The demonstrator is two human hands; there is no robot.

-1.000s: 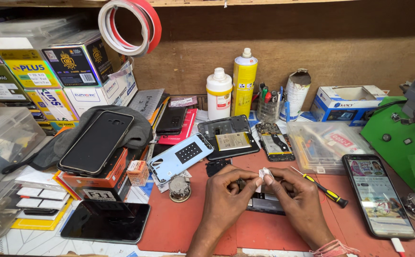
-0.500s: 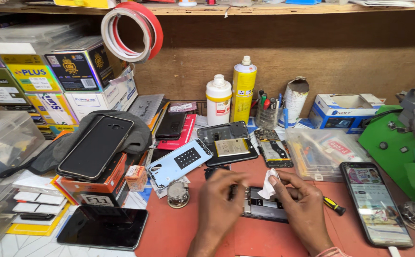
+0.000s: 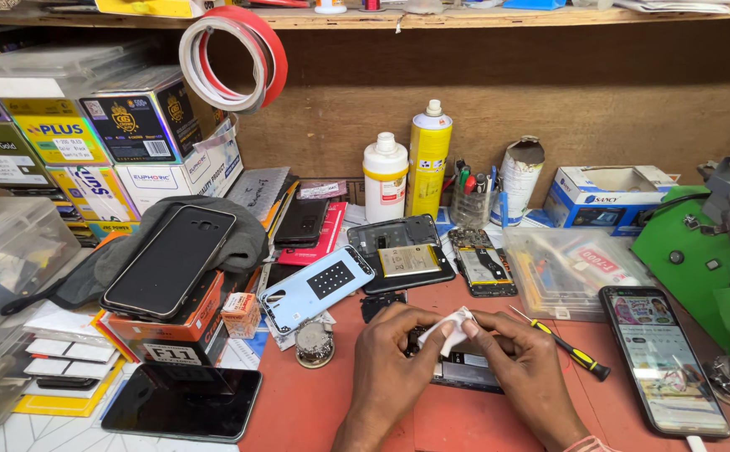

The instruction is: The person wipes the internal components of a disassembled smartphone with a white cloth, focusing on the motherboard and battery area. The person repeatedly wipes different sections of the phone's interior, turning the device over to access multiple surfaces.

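At the near edge of the red mat [image 3: 331,418], the left hand [image 3: 390,368] and right hand [image 3: 525,375] pinch a small white wipe [image 3: 453,328] between closed fingertips, just above an opened phone [image 3: 465,368]. Beyond — the yellow-handled screwdriver [image 3: 567,346], a blue back cover [image 3: 315,289] and loose parts crowd close; a slipped elbow could likely knock them off.

The single head-worn camera looked steeply down and forward, close over the red-brown rubber work mat [image 3: 323,410], facing the brown wooden back wall [image 3: 549,100]; both hands entered from the bottom edge.
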